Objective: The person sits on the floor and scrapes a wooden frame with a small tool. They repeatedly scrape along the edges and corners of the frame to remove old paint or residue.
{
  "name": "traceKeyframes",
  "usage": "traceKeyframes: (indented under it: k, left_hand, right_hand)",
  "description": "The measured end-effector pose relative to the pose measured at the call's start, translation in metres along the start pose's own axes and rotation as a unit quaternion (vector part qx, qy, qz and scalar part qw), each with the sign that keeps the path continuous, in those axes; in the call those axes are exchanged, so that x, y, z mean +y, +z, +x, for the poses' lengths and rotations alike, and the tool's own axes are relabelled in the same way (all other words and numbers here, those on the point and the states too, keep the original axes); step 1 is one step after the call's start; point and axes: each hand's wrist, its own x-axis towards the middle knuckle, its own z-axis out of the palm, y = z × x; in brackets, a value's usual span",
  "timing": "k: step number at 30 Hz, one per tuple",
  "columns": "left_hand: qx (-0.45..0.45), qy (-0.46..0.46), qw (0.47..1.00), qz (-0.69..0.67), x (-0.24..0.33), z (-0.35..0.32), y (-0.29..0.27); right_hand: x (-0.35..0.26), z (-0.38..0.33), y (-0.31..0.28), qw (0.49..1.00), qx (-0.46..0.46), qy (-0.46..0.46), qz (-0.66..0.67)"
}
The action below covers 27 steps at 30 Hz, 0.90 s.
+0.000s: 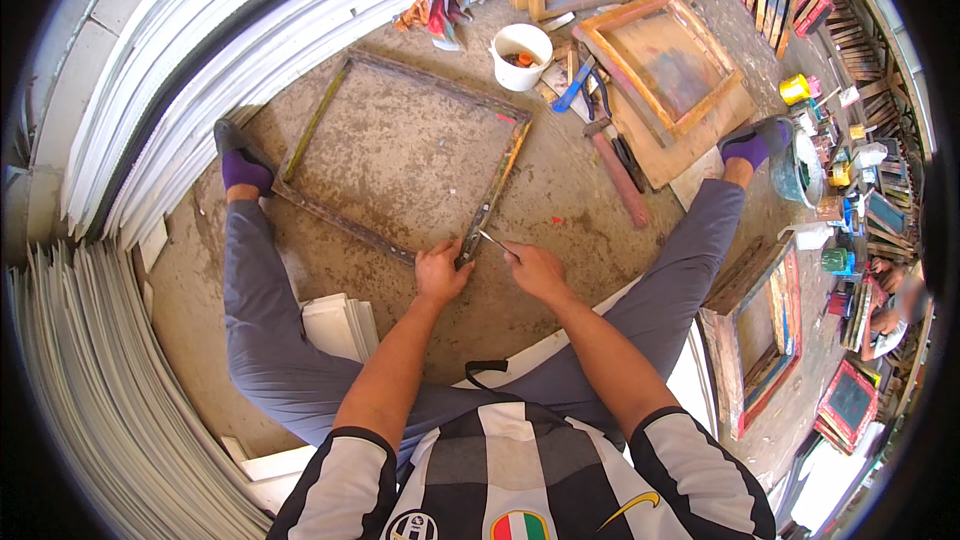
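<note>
Between your spread legs, flat on the concrete floor (560, 210), lies the big wooden frame (400, 155) — an empty rectangle, stained, with the floor showing through its middle. Your left hand (440, 273) is closed over the frame's near corner, pressing it down. Your right hand (535, 270) sits just beside that corner, fingers pinched shut on a thin metal tool (493, 240) whose tip points at the frame's right-hand rail and meets it, or nearly so; you cannot tell which. The two hands are near each other but not touching.

Just beyond the frame's far right corner stands a white bucket (522, 55) with something orange inside. To the right of the frame, past the bucket, a second wooden frame (665, 60) with a mesh panel lies on a board, and a hammer (615, 175) rests on the floor between the two frames. To the left of the frame, stacks of white sheets (230, 50) lean in a long row — more of them curve round behind your left leg.
</note>
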Motion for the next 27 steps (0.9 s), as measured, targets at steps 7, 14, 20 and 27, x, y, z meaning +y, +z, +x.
traceKeyframes:
  k: [7, 14, 20, 27]
  left_hand:
    - [0.044, 0.033, 0.998, 0.000, 0.000, -0.002, 0.001]
    - [0.022, 0.028, 0.999, -0.008, 0.002, 0.001, 0.001]
    - [0.030, 0.033, 0.999, 0.004, -0.003, 0.001, 0.004]
    - [0.042, 0.032, 0.999, -0.004, -0.008, -0.002, 0.009]
  right_hand:
    - [-0.009, 0.007, 0.006, 1.000, 0.009, -0.017, -0.016]
    - [0.022, 0.029, 0.040, 0.954, -0.048, 0.015, 0.294]
    - [0.010, 0.048, 0.010, 0.968, 0.002, 0.008, 0.250]
    - [-0.010, 0.003, -0.010, 0.998, 0.011, 0.009, -0.069]
